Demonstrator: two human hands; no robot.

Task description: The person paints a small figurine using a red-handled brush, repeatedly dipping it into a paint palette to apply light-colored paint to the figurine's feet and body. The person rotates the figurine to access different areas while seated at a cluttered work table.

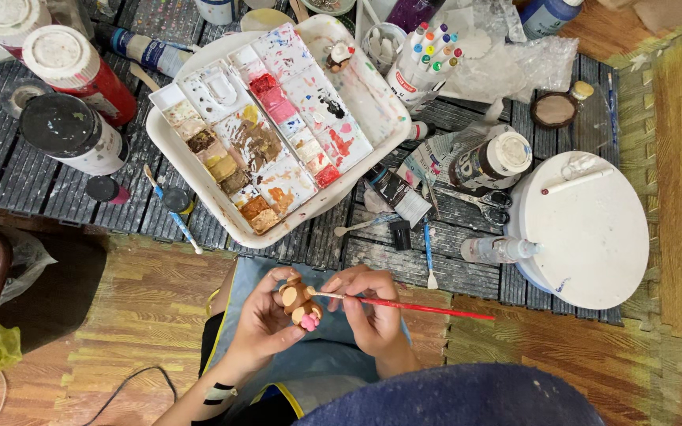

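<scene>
My left hand [266, 319] holds a small brown clay figurine [300, 302] with tan ears and a pink part at its bottom. A thin red-handled paintbrush [420, 308] is pinched in my right hand [371, 309], its tip touching the figurine's top. The handle points right over the floor. Both hands hover above my lap, over a light blue apron [321, 367].
A white paint palette tray [357, 95] smeared with browns, reds and pinks lies ahead on a dark slatted mat [9, 166]. Paint bottles [76, 63] stand at left, a cup of markers [424, 59] behind, scissors [487, 197], brushes, and a round white turntable [590, 229] at right.
</scene>
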